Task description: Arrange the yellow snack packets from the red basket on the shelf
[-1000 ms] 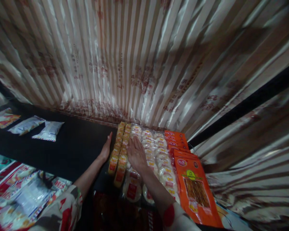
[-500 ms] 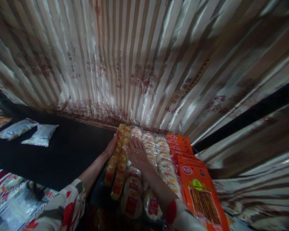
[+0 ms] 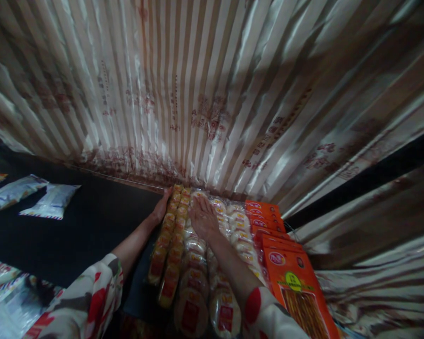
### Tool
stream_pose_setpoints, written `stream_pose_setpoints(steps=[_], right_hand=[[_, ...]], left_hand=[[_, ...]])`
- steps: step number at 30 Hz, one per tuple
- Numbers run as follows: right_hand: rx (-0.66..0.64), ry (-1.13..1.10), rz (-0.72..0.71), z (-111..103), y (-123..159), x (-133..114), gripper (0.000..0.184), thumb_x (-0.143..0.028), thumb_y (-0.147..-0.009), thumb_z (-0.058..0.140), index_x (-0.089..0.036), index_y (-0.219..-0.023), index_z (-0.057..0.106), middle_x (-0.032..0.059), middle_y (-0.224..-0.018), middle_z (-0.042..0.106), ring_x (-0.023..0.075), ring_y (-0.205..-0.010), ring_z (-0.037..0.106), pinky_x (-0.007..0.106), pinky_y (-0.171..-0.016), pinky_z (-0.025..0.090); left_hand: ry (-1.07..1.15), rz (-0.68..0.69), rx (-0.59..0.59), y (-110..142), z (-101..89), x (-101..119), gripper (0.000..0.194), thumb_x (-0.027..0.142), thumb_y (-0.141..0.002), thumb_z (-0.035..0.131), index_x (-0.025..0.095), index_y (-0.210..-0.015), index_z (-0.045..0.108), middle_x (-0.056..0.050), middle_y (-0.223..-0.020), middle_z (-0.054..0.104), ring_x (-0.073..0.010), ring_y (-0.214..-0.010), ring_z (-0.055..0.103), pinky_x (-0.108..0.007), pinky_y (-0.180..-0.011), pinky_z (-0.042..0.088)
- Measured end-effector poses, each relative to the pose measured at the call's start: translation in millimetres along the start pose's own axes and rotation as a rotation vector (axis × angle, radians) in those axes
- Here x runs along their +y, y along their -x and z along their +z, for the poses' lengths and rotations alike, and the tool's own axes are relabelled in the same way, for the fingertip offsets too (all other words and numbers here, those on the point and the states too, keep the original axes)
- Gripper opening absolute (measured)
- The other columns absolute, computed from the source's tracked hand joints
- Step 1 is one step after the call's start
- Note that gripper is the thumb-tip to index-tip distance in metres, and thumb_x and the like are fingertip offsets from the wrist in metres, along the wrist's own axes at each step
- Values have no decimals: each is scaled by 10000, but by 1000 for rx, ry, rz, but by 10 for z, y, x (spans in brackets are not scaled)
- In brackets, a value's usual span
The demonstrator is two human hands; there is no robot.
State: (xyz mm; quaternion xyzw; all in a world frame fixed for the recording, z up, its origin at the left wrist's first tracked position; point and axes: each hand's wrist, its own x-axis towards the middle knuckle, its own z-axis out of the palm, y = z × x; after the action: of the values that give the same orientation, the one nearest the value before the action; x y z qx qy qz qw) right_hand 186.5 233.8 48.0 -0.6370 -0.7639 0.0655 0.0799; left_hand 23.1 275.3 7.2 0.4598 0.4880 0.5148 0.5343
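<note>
My left hand [image 3: 161, 207] rests along the left side of two rows of small yellow wrapped cakes [image 3: 168, 278], its fingers stretched toward the far end. Over the rows of white round wrapped cakes [image 3: 191, 308] lies my right hand [image 3: 203, 220], flat with fingers extended, near the back and beside the yellow rows. Neither hand grips anything. My right forearm hides part of the white rows. To their right, orange snack packets [image 3: 298, 287] overlap in a row, with brown strips showing through a window.
A black surface [image 3: 102, 226] stretches to the left, with white-blue bags [image 3: 53, 200] near its back. More shiny packages [image 3: 7, 301] lie at the lower left. Behind everything hangs a striped, crinkled sheet [image 3: 183, 108], and a dark bar [image 3: 360, 181] slants along the right.
The view has shifted slightly, so the left-hand bags sit further left. My hands keep nearly the same positions against the cake rows, with the left hand slightly farther back.
</note>
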Motion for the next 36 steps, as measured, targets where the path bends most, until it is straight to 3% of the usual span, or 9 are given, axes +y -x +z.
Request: stream_pose_setpoints(steps=[4,8,14,18,24,28,32,36], right_hand=[[-23,-2,-8,81,-17,30,537,-391,-952,222,-143,-1421,303,109,-1485,275,256,-1385,211,445,-1110,180],[-53,10,-12,115,-10,41,542,-394,-953,203,-140,-1421,300,97,-1496,248,243,-1395,173,437,-1122,148],[-18,6,-9,51,-15,48,537,-377,-956,212,-115,-1414,312,108,-1486,274,233,-1395,179,418,-1124,159],[16,-1,-14,-10,41,57,531,-373,-958,219,-116,-1414,310,98,-1487,274,221,-1395,178,417,-1132,153],[103,-18,-81,-14,277,-10,532,-353,-953,244,-76,-1399,331,133,-1484,266,239,-1388,203,431,-1129,193],[170,-56,-121,-34,522,-163,524,-342,-946,283,-39,-1361,389,168,-1444,344,250,-1373,247,428,-1121,233],[229,-121,-122,17,897,-337,507,-300,-928,330,-12,-1337,413,198,-1424,370,256,-1357,284,418,-1119,257],[332,-198,-157,251,1424,-424,496,-260,-923,326,-25,-1358,372,191,-1447,333,249,-1375,238,446,-1087,319]], left_hand=[[241,-149,-100,-51,94,-29,615,577,-899,207,234,-1372,399,-21,-1376,468,-209,-1236,479,-361,-1034,406],[305,-209,-123,-64,105,-64,619,614,-877,252,264,-1362,409,-10,-1349,509,-207,-1235,480,-360,-1061,363],[287,-271,-62,-1,69,39,665,624,-869,256,225,-1386,378,-25,-1377,474,-227,-1274,433,-375,-1077,335],[227,-193,1,125,-15,61,658,604,-882,243,211,-1397,358,-26,-1408,427,-230,-1319,365,-390,-1104,280],[148,-114,79,538,-155,-16,682,598,-892,169,183,-1406,337,-31,-1482,287,-208,-1376,241,-381,-1144,163],[69,-86,164,902,-214,-118,679,598,-892,149,193,-1389,372,-34,-1488,281,-201,-1386,210,-372,-1154,119],[15,-27,180,1295,-202,-209,673,592,-895,154,192,-1402,344,-36,-1493,279,-184,-1380,228,-343,-1146,174],[-120,47,220,1621,-157,-280,625,543,-913,178,198,-1418,302,-23,-1511,236,-165,-1392,195,-346,-1156,148]])
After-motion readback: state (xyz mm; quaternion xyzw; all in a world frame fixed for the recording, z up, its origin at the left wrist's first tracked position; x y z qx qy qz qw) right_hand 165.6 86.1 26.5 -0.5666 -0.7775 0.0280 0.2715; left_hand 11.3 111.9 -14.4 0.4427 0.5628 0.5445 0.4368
